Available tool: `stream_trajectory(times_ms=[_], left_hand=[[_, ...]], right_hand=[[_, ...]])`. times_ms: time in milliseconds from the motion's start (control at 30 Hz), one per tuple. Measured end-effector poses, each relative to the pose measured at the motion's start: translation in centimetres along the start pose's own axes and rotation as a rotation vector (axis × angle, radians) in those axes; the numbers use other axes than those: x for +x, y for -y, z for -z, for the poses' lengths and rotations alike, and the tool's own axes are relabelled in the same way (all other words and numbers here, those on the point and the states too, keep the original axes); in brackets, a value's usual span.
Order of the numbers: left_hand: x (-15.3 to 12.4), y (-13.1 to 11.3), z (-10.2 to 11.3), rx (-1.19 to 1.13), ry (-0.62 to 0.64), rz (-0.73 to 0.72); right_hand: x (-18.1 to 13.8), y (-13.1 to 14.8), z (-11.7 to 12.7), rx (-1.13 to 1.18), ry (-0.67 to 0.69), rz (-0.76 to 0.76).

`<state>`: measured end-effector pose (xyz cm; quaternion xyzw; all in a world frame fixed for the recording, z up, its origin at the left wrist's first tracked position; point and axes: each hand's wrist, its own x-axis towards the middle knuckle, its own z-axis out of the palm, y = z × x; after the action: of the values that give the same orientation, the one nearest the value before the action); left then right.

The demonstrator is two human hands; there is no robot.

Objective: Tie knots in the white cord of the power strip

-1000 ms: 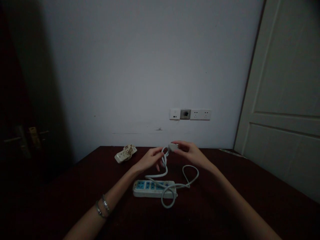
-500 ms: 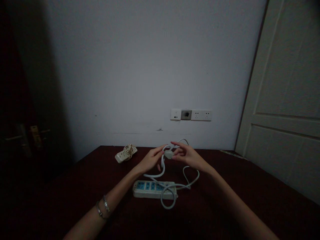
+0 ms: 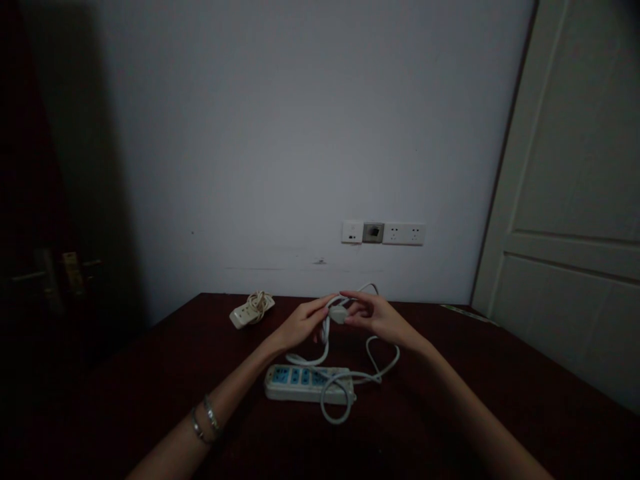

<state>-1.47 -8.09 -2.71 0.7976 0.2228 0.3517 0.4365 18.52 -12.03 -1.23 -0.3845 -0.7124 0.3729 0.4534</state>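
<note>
White plug (image 3: 339, 313) pinched between right hand (image 3: 376, 319) and left hand (image 3: 300, 325) fingers, cord (image 3: 345, 377) looping over power strip (image 3: 306, 384) on desk (image 3: 150, 393); mid cord-handling.

You have one view only, from the camera on your head, looking forward and slightly down across the dark counter (image 3: 450, 427) toward the wall (image 3: 300, 133) behind it. Your forearms enter from the bottom edge, and your hands meet near the middle of the frame, fairly close. A door (image 3: 575, 200) fills the right side.
</note>
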Motion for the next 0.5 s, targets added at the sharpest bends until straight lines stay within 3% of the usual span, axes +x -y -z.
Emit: stream_trajectory(times_ms=[500], left_hand=[[-0.37, 0.05, 0.21, 0.103, -0.047, -0.102]], right_hand=[[-0.16, 0.16, -0.18, -0.042, 0.046, -0.042]])
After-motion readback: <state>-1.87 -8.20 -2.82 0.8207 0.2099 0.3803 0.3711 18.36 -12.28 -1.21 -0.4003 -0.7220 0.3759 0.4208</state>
